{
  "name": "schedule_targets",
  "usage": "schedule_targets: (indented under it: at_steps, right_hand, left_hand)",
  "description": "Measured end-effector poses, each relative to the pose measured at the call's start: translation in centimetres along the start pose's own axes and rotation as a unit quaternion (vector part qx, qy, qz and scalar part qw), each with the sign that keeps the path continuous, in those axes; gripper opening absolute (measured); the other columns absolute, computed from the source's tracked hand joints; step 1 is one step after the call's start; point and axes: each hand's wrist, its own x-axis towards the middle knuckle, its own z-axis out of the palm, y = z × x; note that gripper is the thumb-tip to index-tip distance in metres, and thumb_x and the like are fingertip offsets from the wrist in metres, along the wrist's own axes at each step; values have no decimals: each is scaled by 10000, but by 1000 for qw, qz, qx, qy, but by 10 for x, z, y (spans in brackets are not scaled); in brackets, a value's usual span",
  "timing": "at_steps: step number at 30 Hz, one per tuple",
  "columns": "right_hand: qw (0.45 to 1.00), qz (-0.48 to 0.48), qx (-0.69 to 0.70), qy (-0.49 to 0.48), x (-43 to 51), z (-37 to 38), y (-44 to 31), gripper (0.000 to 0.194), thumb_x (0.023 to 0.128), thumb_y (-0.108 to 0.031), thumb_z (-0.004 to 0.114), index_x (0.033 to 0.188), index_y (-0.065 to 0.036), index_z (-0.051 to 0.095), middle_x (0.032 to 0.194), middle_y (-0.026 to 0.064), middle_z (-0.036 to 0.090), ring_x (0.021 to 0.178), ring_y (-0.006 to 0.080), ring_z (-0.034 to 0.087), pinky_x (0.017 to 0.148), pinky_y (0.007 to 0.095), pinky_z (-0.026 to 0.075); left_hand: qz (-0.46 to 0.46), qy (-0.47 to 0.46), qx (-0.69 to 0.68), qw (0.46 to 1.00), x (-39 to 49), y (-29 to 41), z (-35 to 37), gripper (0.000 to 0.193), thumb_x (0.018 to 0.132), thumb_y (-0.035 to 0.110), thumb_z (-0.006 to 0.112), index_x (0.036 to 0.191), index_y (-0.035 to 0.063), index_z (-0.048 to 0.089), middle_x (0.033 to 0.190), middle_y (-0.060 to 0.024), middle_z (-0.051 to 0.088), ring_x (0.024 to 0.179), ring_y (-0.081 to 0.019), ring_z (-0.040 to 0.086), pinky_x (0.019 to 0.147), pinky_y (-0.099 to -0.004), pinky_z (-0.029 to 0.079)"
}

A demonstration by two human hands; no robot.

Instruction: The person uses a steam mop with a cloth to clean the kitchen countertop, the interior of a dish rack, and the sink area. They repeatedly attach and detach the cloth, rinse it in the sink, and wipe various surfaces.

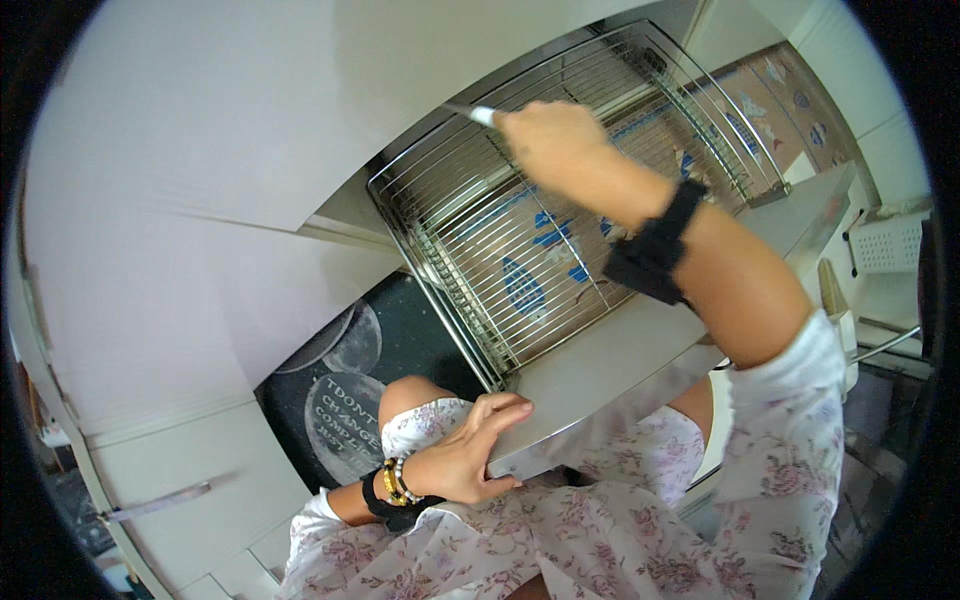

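A pulled-out wire drawer basket point(480, 285) lies before me, with a metallic-looking drawer front point(600, 382) on the near side. My left hand point(465, 454) grips the left corner of that front, fingers over the top edge and thumb on the outer face. Over the far part of the basket, my right hand point(555, 146) is closed around the white handle point(484, 115) of a utensil. Its thin metal end point(457, 109) points left; motion blur hides whether it is a knife. Through the wires shows a brown liner point(551, 232) printed with blue fish.
White cabinet panels point(187, 150) rise along the left and far side of the basket. A dark floor mat point(345, 390) with writing lies left of the drawer. At right stand a white perforated basket point(889, 244) and a metal bar point(889, 345).
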Motion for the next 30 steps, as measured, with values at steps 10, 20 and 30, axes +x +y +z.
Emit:
schedule_targets:
  at_steps: [10,20,30]
  right_hand:
    - [996,-42,71,26,17,16,12,233,854,-135,528,1011,-70,687,1028,128,682,953,284,665,744,405,550]
    - [995,30,-39,-91,-93,-113,86,231,854,-146,574,1042,-57,675,874,140,683,753,250,647,649,378,530]
    - [995,-67,-34,59,-29,-49,76,223,842,-142,580,1036,-95,679,929,125,694,890,292,677,730,412,547]
  left_hand:
    - [-27,-27,137,990,2,3,-2,1007,573,47,758,1415,103,208,1315,-213,355,1198,-373,411,998,-423,359]
    - [-42,-12,186,982,1,5,-3,1077,513,50,769,1418,168,198,1309,-213,357,1177,-388,427,969,-450,383]
    - [-54,-28,185,981,2,3,-3,1100,502,49,769,1424,191,186,1318,-220,368,1175,-397,435,966,-457,379]
